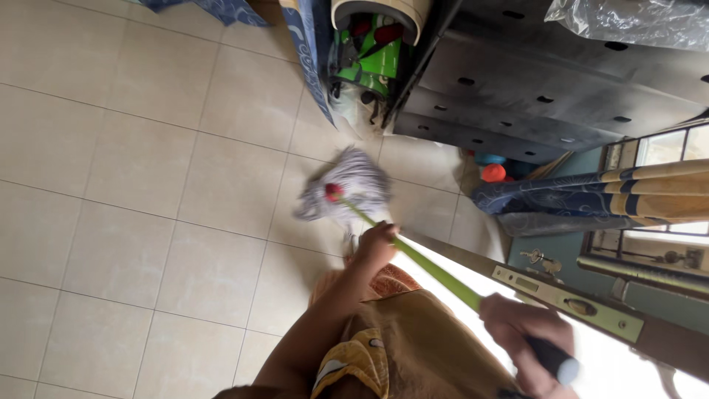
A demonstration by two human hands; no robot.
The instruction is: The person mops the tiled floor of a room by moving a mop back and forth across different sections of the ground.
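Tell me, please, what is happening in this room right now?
A person is mopping a tiled floor. Their left hand grips the green mop handle lower down, and their right hand holds the dark grip at its top end. The grey string mop head lies on the tiles in front of a dark cabinet, near a green bag. Blue patterned fabric lies to the right, by an open door.

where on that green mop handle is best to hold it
Grip the mop handle at two spread points, as the hands do: left hand partway down the green shaft, right hand at the dark end grip. Come from above, since the shaft slants down to the mop head on the tiled floor.
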